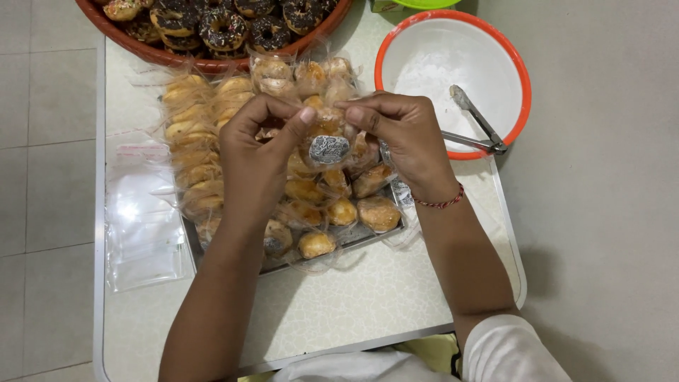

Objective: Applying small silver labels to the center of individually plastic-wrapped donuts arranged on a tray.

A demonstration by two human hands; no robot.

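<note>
From the head camera we see our left hand (256,152) and right hand (399,138) meeting over the middle of the table (339,304), above a metal tray (353,237) of wrapped pastries (378,212). Both pinch the top of one small clear bag (327,134) holding a pastry and bearing a dark oval sticker. Our left thumb and forefinger are nearly closed on its upper edge; our right fingertips (353,112) are closed on it likewise. Spare clear bags (141,219) lie at the table's left edge. A red basket of chocolate doughnuts (212,28) sits at the far edge, and an orange-rimmed white bowl (453,71) with metal tongs (477,127) at the far right corner.
</note>
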